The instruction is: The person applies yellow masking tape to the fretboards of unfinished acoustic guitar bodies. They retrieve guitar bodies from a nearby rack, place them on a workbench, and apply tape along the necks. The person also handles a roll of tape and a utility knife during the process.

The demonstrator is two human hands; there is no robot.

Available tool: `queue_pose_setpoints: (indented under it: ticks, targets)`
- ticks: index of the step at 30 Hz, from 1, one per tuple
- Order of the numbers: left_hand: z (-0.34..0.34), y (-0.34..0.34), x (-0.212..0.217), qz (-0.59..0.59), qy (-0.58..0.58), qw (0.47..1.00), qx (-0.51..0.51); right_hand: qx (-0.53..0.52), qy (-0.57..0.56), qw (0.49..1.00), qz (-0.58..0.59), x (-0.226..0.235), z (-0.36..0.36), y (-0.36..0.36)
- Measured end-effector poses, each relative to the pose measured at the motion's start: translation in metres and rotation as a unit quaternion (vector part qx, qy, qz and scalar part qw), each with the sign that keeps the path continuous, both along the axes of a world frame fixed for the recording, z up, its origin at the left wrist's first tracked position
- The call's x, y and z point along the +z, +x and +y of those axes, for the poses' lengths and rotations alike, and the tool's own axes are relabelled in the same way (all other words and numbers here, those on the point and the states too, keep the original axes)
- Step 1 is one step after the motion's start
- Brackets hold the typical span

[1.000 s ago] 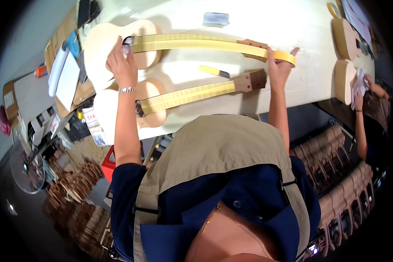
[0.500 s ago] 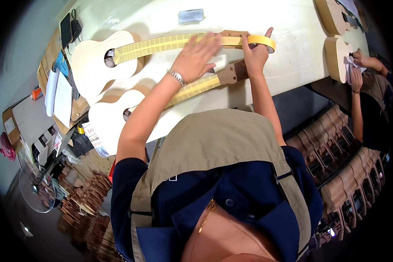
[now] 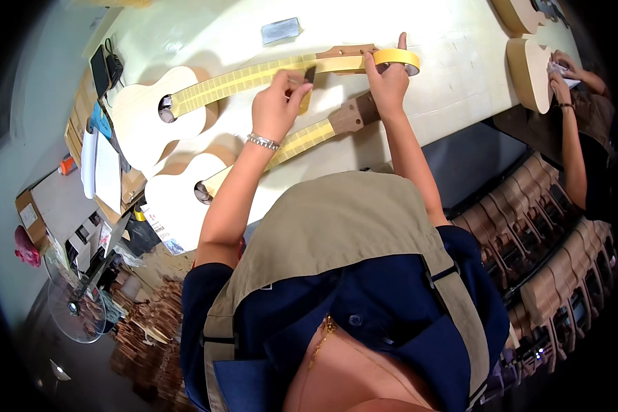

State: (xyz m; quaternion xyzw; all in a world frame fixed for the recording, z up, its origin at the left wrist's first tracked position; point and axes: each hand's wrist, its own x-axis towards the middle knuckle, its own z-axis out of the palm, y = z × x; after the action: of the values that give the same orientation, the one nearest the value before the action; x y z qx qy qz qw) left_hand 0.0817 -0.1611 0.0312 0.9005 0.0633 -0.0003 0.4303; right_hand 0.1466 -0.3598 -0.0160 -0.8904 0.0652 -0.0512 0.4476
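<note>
Lying at ten o'clock on a pale worktable (image 3: 450,75) is an unpainted, ukulele-like instrument (image 3: 136,130), its taped neck (image 3: 240,81) running rightward to a brown headstock (image 3: 347,51) between twelve and one. A second instrument (image 3: 175,206) lies at nine o'clock, sloping upward to the right. Near twelve o'clock the left hand (image 3: 275,106) pinches a dark-and-yellow tool (image 3: 305,103) between thumb and fingers, the other fingers curled (whether its dark end is sharp, or touches the tape, I cannot tell). A yellow strip (image 3: 340,64) stretches across the headstock to a tape roll (image 3: 399,55) at one o'clock, where the right hand (image 3: 390,89) grips the roll, thumb against the strip, one finger upright beyond the ring, the rest hard to make out. If that thumb eases, the strip could slacken and stick crooked; if the tool slips, its dark end could mark the wood or nick the thumb. At two o'clock, beside a pale body (image 3: 527,75), a co-worker's hands (image 3: 561,90) hold white, crumpled material (image 3: 567,74).
</note>
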Motion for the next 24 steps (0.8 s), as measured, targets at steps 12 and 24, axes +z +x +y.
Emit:
queue_pose_setpoints:
  ticks: [12, 24]
  targets:
    - [-0.021, 0.026, -0.012, 0.076, -0.188, 0.974, 0.103, 0.044, 0.032, 0.994, -0.091, -0.013, 0.001, -0.004]
    - [0.014, -0.005, -0.017, -0.281, 0.224, 0.919, -0.160, 0.311, -0.327, 0.882, -0.135, 0.017, -0.002, 0.126]
